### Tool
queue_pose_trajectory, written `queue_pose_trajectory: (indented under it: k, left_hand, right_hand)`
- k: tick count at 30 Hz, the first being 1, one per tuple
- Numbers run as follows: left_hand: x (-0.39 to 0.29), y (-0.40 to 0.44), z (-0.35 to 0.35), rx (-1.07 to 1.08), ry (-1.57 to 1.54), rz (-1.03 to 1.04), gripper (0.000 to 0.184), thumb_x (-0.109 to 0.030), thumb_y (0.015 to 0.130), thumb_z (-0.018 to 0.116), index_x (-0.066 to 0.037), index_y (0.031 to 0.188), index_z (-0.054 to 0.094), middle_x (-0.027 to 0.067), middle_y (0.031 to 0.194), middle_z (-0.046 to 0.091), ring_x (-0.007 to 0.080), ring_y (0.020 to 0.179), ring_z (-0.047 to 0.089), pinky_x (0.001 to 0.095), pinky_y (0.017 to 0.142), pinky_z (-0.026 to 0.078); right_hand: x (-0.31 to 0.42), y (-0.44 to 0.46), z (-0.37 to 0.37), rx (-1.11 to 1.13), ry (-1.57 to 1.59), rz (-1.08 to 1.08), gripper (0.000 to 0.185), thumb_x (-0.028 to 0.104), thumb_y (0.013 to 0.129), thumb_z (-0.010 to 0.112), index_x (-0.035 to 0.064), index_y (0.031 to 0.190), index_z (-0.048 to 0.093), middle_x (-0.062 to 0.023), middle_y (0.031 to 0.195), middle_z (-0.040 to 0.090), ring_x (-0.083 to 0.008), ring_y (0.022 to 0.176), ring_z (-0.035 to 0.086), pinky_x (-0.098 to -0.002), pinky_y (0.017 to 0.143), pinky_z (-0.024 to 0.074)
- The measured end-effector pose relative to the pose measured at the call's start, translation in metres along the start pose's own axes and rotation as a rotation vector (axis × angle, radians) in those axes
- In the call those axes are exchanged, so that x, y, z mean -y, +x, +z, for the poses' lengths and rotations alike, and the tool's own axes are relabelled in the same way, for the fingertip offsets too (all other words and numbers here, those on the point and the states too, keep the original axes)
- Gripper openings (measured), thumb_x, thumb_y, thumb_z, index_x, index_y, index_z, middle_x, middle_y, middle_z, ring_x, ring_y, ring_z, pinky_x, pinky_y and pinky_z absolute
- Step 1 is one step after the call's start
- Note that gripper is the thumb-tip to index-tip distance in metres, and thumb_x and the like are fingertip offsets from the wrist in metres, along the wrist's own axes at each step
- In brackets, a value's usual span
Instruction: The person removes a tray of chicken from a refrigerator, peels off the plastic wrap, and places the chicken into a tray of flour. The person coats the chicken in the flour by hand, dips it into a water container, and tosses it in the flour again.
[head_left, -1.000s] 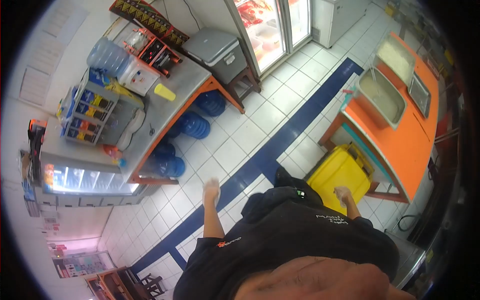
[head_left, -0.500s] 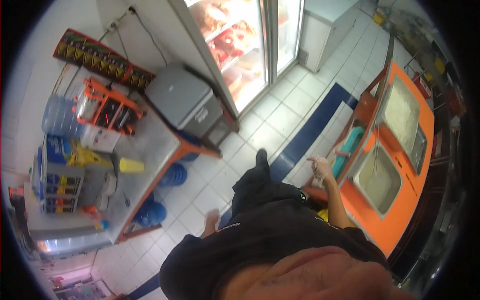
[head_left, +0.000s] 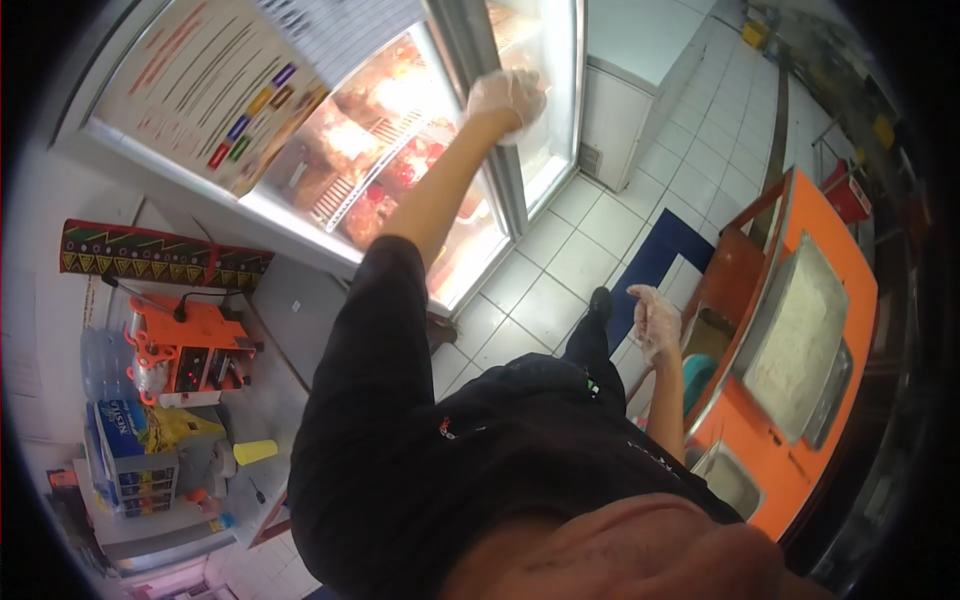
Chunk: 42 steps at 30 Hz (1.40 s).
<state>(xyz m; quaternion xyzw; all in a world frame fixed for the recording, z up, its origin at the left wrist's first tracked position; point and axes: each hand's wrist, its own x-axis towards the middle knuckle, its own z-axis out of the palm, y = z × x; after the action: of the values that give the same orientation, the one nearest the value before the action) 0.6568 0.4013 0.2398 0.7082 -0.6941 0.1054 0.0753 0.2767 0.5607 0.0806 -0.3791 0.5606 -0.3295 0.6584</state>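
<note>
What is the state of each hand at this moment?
Left hand: at the fridge door frame; whether it grips cannot be told.
Right hand: loosely open, nothing visible in it.

The left hand (head_left: 505, 98), in a clear plastic glove, is at the upright door frame (head_left: 511, 190) of a lit, glass-fronted fridge (head_left: 225, 208) on the far left, where reddish food packs (head_left: 375, 190) show behind the pane (glare washes some of them out). On the right, the right hand (head_left: 655, 325), gloved likewise, hangs with its fingers loosely bent beside an orange counter (head_left: 790, 490) bearing a metal tray (head_left: 766, 406) of pale stuff, while a yellow cup (head_left: 256, 452) lies on the near-left table (head_left: 275, 395).
</note>
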Motion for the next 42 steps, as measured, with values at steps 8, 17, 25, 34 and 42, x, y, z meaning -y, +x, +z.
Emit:
queue_pose_trajectory:
  k: [8,17,25,34,42]
  left_hand:
    - [0.008,0.141,0.013,0.375,0.624,-0.256,0.025,-0.014,0.080,0.072,-0.013,0.105,0.076,0.0096,0.110,0.073,0.0243,0.103,0.072,0.0391,0.074,0.057]
    - [-0.142,0.151,-0.065,0.676,-0.007,-0.152,0.034,-0.030,0.095,0.058,-0.004,0.114,0.069,0.0163,0.106,0.072,0.0285,0.098,0.072,0.0426,0.077,0.059]
    - [-0.149,0.133,-0.204,0.711,-0.080,0.235,0.024,-0.027,0.092,0.063,-0.008,0.100,0.075,0.0170,0.097,0.072,0.0284,0.089,0.072,0.0380,0.080,0.057]
    - [-0.066,0.179,-0.148,0.569,-0.193,0.095,0.035,-0.036,0.098,0.058,-0.010,0.120,0.068,0.0170,0.110,0.070,0.0306,0.099,0.069,0.0401,0.090,0.054]
    - [0.056,0.129,0.033,0.410,-0.592,-0.467,0.035,-0.035,0.096,0.055,-0.006,0.103,0.073,0.0225,0.109,0.069,0.0397,0.096,0.068,0.0481,0.088,0.052]
  right_hand:
    - [0.100,0.211,-0.041,0.310,-0.207,0.112,0.023,0.027,0.095,0.059,0.0099,0.106,0.070,0.0032,0.067,0.047,-0.0099,0.051,0.043,-0.0310,0.048,0.0377]
    - [0.088,0.432,-0.011,0.610,-1.044,-0.603,0.038,0.022,0.085,0.065,0.0107,0.121,0.068,-0.0071,0.091,0.067,-0.0202,0.092,0.063,-0.0288,0.088,0.0469]
    - [0.098,0.525,-0.092,0.471,-1.385,-0.516,0.037,0.020,0.087,0.063,0.0096,0.122,0.069,-0.0103,0.092,0.073,-0.0261,0.099,0.068,-0.0339,0.092,0.0499]
    - [0.226,0.460,-0.060,0.226,-1.653,0.152,0.032,0.024,0.091,0.059,0.0074,0.116,0.071,-0.0124,0.094,0.074,-0.0296,0.101,0.069,-0.0386,0.089,0.0511]
    - [0.407,0.467,0.177,0.400,-0.744,-0.799,0.024,0.028,0.097,0.063,0.0043,0.093,0.066,-0.0112,0.079,0.067,-0.0205,0.076,0.062,-0.0369,0.074,0.0507]
